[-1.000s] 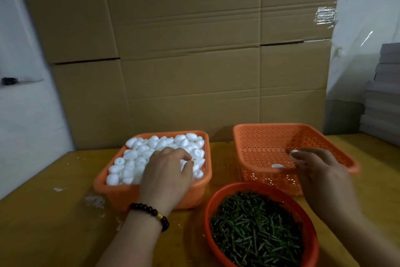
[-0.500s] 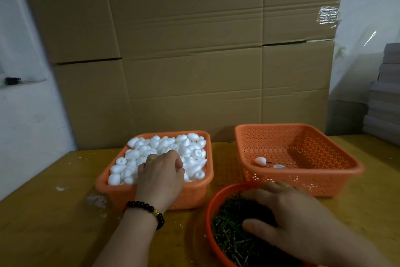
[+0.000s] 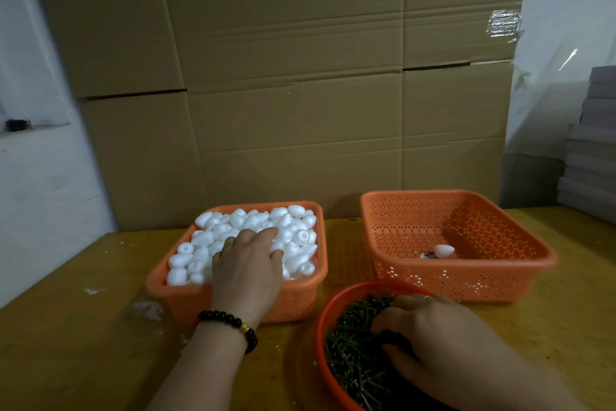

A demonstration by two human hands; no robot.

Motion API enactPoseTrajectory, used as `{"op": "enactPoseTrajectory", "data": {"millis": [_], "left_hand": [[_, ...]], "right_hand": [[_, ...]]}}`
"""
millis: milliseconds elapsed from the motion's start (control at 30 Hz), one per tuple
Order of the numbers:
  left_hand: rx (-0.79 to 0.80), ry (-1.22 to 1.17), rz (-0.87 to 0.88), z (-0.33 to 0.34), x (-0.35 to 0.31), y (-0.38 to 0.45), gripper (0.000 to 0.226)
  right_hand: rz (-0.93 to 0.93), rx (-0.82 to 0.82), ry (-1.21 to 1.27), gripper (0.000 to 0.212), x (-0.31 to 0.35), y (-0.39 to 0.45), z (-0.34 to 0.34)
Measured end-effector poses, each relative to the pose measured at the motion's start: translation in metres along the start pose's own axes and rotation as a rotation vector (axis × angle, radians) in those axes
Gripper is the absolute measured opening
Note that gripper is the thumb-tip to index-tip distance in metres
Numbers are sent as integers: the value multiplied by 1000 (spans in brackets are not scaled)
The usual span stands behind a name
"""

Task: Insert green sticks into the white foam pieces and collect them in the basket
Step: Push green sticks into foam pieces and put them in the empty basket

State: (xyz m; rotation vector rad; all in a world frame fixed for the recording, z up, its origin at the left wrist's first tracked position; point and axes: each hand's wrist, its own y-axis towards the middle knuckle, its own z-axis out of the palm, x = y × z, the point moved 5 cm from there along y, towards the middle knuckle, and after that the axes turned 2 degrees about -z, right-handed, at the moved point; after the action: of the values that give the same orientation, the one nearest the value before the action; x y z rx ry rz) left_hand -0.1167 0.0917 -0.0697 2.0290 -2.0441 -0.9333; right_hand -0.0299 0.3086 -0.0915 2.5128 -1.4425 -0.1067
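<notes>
Cardboard wall (image 3: pixel 300 77), right hand (image 3: pixel 443 340) fingertips buried in green sticks (image 3: pixel 353 354)

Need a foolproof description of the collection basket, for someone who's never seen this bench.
On the yellow table before the cardboard wall stand two orange perforated baskets. The collection basket is the right one, behind the round bowl of green sticks. Unlike its foam-heaped neighbour, it is nearly bare, holding a white foam piece.

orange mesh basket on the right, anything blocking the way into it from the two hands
Nothing visible does. The orange mesh basket is open-topped, holding only a white foam piece; bare table lies between it and the left hand and right hand.
</notes>
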Motion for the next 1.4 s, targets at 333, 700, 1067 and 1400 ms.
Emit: {"op": "enactPoseTrajectory", "data": {"millis": [333, 700, 1067, 1400], "left_hand": [[195, -1115, -139, -13, -29, -8, 19], [800, -2012, -527, 0, -61, -27, 32], [842, -2160, -762, 14, -69, -36, 47], [791, -1962, -585, 19, -73, -41, 41]], "right_hand": [[-7, -22, -48, 35, 1, 0, 2], [30, -81, 30, 23, -4, 1, 2], [165, -200, 384, 11, -10, 0, -10], [202, -512, 607, 15, -15, -5, -19]]}}
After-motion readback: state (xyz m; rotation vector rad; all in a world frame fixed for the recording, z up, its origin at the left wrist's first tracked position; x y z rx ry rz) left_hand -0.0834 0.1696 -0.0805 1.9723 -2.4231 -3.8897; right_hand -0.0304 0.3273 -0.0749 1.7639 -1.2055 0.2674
